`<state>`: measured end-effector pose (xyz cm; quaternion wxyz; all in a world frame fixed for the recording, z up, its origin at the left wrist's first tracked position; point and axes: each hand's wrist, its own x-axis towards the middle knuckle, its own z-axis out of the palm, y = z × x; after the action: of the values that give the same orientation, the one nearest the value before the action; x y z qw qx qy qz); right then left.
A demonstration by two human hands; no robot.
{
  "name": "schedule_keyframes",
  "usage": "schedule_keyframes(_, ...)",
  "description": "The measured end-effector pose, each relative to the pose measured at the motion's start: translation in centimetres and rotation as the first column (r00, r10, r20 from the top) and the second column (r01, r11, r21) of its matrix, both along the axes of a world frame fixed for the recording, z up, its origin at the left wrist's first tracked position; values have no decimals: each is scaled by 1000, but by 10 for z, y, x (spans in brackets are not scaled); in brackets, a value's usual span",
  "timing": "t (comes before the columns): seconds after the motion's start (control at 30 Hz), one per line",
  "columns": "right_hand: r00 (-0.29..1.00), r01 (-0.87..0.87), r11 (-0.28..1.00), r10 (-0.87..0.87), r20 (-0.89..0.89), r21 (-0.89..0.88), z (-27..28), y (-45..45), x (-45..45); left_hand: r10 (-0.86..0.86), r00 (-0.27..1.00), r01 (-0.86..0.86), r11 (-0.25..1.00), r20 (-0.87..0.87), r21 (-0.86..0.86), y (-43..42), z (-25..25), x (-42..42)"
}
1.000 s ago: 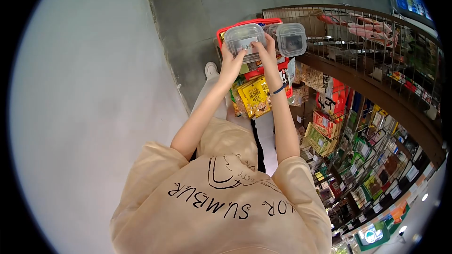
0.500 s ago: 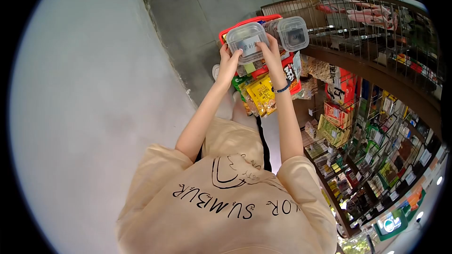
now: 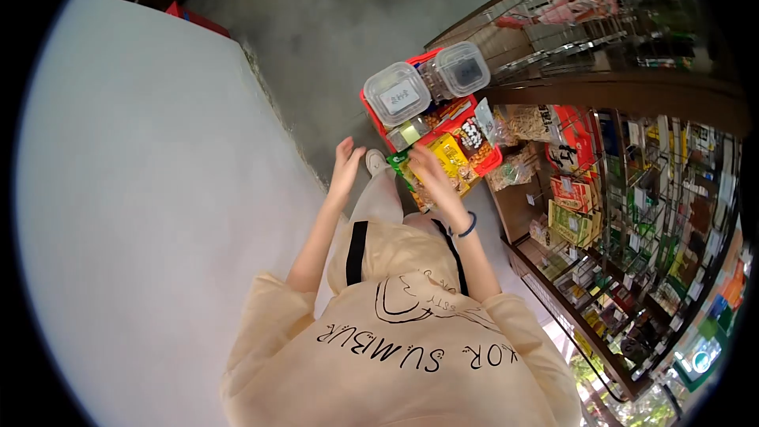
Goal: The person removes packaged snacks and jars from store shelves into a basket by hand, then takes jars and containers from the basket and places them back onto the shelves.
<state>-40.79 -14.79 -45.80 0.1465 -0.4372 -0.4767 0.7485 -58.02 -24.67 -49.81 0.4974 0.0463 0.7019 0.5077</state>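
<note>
Left hand (image 3: 345,168): fingers parted, near the red basket (image 3: 422,57). Right hand (image 3: 429,177), dark band (image 3: 466,226) at wrist: blurred, over yellow packet (image 3: 452,156); contact unclear. White-labelled tub (image 3: 398,95), second clear tub (image 3: 463,69): side by side atop basket. Packed shelving (image 3: 624,93) to right of basket.

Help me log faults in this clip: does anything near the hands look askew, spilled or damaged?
No spill or damage shows. The yellow packet lies tilted toward the near side of the red basket, partly hidden by the right hand. It looks a little untidy, probably just loose packing.
</note>
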Motion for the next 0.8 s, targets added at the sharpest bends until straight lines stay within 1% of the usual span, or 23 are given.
schedule_keyframes(0.03, 996, -90, 996, 90, -3, 21, 0, -10, 8, -25, 1000, 24, 999, -14, -23, -11, -6, 3)
schedule_keyframes(0.07, 984, -177, 983, 177, -3, 45, 1, -19, 16, -36, 999, 36, 999, -30, -3, -21, -15, 7)
schedule_keyframes(0.13, 948, -314, 907, 282, 149, 280, 4, -37, 36, -98, 985, 91, 995, -141, -51, -42, -31, 21)
schedule_keyframes(0.17, 909, -413, 786, 326, 259, 459, 4, -45, 48, -115, 981, 111, 993, -155, -34, -50, -36, 31)
schedule_keyframes(0.2, 919, -390, 785, 301, 254, 481, 4, -53, 63, -161, 971, 153, 986, -174, -61, -54, -39, 40)
schedule_keyframes(0.23, 867, -498, 588, 310, 390, 637, 6, -60, 78, -208, 959, 195, 977, -194, -87, -52, -30, 50)
schedule_keyframes(0.27, 805, -593, 352, 272, 527, 724, 8, -67, 95, -228, 950, 219, 973, -212, -67, -50, -21, 63)
schedule_keyframes(0.3, 818, -576, 351, 237, 524, 739, 13, -71, 110, -206, 978, 205, 977, -26, -60, -43, 3, 80)
schedule_keyframes(0.33, 704, -697, 497, 336, 626, 517, 19, -73, 124, -184, 970, 195, 979, 158, -57, -35, 19, 99)
schedule_keyframes(0.37, 585, -758, 600, 453, 673, 255, 26, -75, 138, -150, 929, 145, 989, 338, 39, -25, 23, 118)
schedule_keyframes(0.4, 608, -735, 616, 415, 677, 283, 30, -77, 153, -133, 849, 84, 989, 511, 119, -16, 25, 137)
schedule_keyframes(0.43, 760, -593, 765, 430, 488, 250, 31, -80, 172, -159, 820, 82, 984, 550, 161, -7, 29, 158)
schedule_keyframes(0.47, 878, -447, 878, 393, 275, 172, 32, -85, 190, -227, 792, 125, 969, 567, 213, 2, 32, 179)
schedule_keyframes(0.5, 950, -289, 953, 275, 151, 85, 28, -93, 206, -354, 762, 225, 930, 542, 291, 12, 52, 198)
schedule_keyframes(0.53, 957, -266, 958, 249, 148, 109, 27, -97, 221, -472, 719, 318, 876, 509, 362, 20, 78, 215)
schedule_keyframes(0.57, 992, -97, 991, 88, 90, 92, 26, -101, 236, -498, 714, 340, 862, 493, 377, 22, 90, 231)
schedule_keyframes(0.6, 997, 72, 995, -74, 34, 66, 26, -105, 250, -570, 656, 388, 817, 495, 426, 25, 100, 244)
schedule_keyframes(0.63, 983, 174, 978, -181, 44, 118, 17, -110, 264, -640, 592, 433, 765, 489, 477, 29, 108, 257)
schedule_keyframes(0.67, 979, 197, 970, -203, 32, 141, 9, -117, 280, -665, 582, 453, 743, 468, 493, 30, 114, 268)
schedule_keyframes(0.73, 933, 337, 924, -353, 64, 182, 5, -126, 308, -671, 511, 466, 741, 537, 483, 25, 121, 292)
schedule_keyframes(0.77, 913, 376, 906, -398, 88, 196, 3, -132, 322, -693, 479, 478, 721, 539, 502, 20, 122, 303)
schedule_keyframes(0.8, 894, 429, 879, -447, 43, 207, -7, -139, 335, -707, 448, 482, 707, 547, 518, 15, 124, 313)
